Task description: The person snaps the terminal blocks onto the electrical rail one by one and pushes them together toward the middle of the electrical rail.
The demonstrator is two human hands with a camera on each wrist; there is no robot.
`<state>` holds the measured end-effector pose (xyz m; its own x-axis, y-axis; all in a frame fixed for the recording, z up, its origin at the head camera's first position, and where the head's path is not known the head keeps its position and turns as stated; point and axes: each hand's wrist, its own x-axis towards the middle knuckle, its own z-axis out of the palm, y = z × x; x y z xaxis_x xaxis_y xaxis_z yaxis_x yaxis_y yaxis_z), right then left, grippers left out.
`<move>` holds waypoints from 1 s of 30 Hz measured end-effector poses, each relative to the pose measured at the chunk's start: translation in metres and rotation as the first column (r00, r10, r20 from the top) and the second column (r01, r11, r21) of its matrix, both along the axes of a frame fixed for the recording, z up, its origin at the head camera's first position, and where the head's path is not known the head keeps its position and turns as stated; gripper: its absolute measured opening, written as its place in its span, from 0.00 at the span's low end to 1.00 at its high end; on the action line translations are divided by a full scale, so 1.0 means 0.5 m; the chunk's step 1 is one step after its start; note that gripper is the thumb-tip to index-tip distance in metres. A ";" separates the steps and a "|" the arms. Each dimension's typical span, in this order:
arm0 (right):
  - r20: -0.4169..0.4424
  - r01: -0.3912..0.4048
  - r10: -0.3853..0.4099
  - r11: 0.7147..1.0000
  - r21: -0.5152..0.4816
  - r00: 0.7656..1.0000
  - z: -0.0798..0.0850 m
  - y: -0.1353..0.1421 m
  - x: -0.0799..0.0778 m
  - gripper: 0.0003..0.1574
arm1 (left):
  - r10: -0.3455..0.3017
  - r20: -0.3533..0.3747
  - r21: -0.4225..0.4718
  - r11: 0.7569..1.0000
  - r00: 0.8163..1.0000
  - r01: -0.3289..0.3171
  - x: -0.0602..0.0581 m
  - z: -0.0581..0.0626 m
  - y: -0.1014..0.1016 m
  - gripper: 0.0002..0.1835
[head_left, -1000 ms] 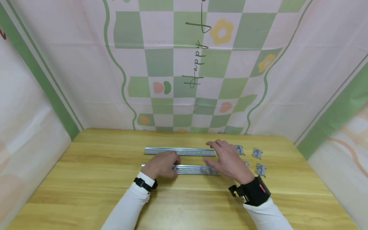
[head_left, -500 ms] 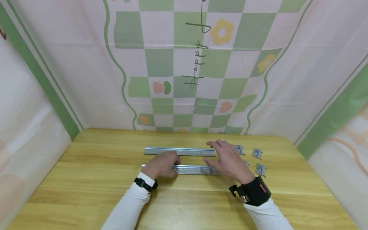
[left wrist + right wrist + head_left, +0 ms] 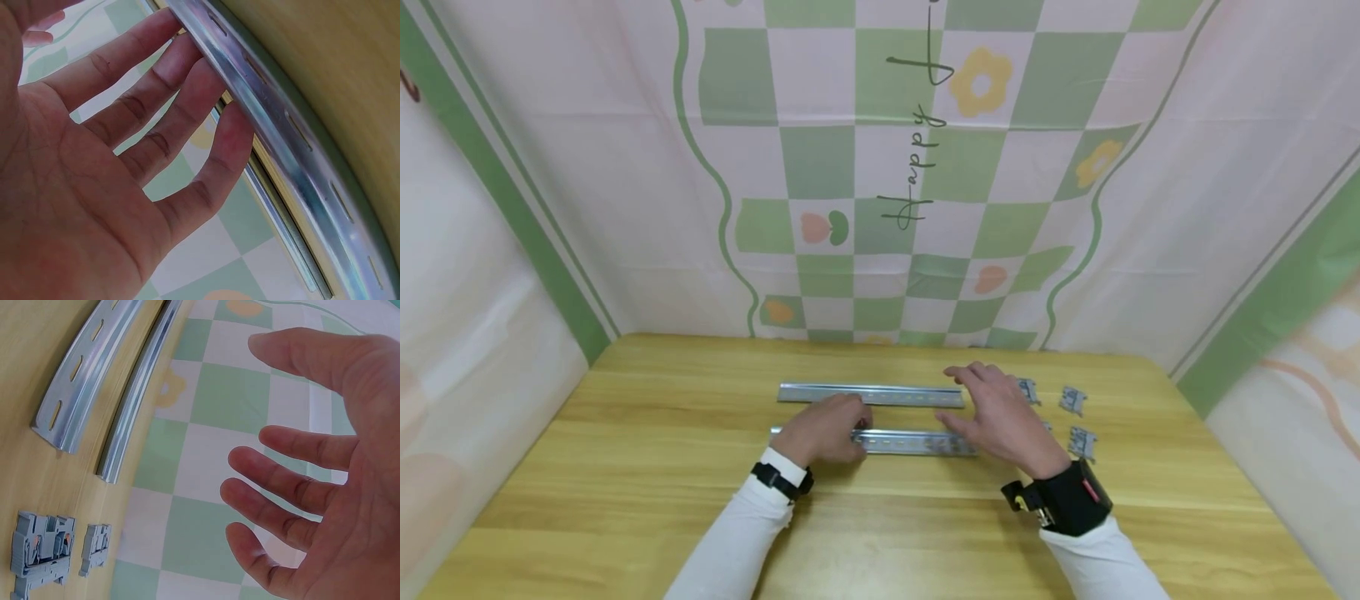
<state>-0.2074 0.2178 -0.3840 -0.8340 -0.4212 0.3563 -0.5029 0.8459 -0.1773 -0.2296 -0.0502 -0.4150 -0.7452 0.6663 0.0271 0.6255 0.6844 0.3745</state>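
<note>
Two slotted metal DIN rails lie parallel on the table. My left hand (image 3: 827,429) grips the near DIN rail (image 3: 910,442) toward its left end, covering part of it. In the left wrist view the fingertips press along the edge of this rail (image 3: 294,162); the thumb is mostly out of that view. Behind it lies the far DIN rail (image 3: 872,395). My right hand (image 3: 1003,421) hovers over the right ends of the rails with fingers spread, holding nothing. In the right wrist view its palm (image 3: 369,506) and loosely bent fingers are apart from both rails.
Several grey terminal blocks lie right of the rails, among them a back one (image 3: 1072,400) and a front one (image 3: 1082,443). Others are partly hidden by the right hand, including one at the back (image 3: 1027,390). A checkered curtain (image 3: 880,167) hangs behind the wooden table (image 3: 662,467).
</note>
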 end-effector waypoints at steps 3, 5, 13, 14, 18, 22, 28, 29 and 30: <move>0.001 0.001 -0.001 1.000 0.001 1.000 0.000 0.003 -0.001 0.39 | 0.002 0.004 0.000 1.000 1.000 -0.002 0.001 0.002 0.000 0.06; 0.007 0.002 -0.002 1.000 0.001 1.000 0.000 0.005 -0.001 0.40 | 0.010 0.016 -0.002 1.000 1.000 -0.010 0.002 0.004 0.000 0.06; 0.046 -0.005 0.004 1.000 0.014 0.999 -0.002 0.006 0.000 0.42 | 0.022 0.036 -0.005 1.000 0.999 -0.022 0.004 0.007 0.002 0.05; 0.052 -0.006 0.005 1.000 0.018 0.999 -0.002 0.006 0.000 0.42 | 0.022 0.036 -0.005 1.000 0.999 -0.022 0.005 0.008 0.001 0.05; 0.069 -0.001 -0.001 0.999 0.032 0.998 -0.005 0.007 0.000 0.42 | 0.023 0.036 -0.002 1.000 0.999 -0.023 0.005 0.008 0.001 0.06; 0.074 0.003 -0.006 0.999 0.037 0.997 -0.008 0.008 -0.001 0.42 | 0.017 0.032 0.001 1.000 0.999 -0.017 0.005 0.006 0.001 0.06; 0.080 0.008 -0.012 0.999 0.046 0.997 -0.013 0.010 -0.005 0.42 | 0.014 0.027 0.000 1.000 1.000 -0.014 0.005 0.007 0.001 0.06; 0.081 0.010 -0.013 0.999 0.047 0.997 -0.014 0.011 -0.005 0.41 | 0.013 0.025 -0.002 1.000 1.000 -0.013 0.005 0.007 0.001 0.07; 0.082 0.010 -0.014 0.999 0.048 0.997 -0.015 0.011 -0.006 0.42 | 0.015 0.026 -0.004 1.000 1.000 -0.015 0.006 0.008 0.001 0.07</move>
<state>-0.2102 0.2233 -0.3915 -0.8649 -0.4254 0.2662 -0.4778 0.8604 -0.1772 -0.2268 -0.0498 -0.4111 -0.7554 0.6553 0.0047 0.6053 0.6950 0.3882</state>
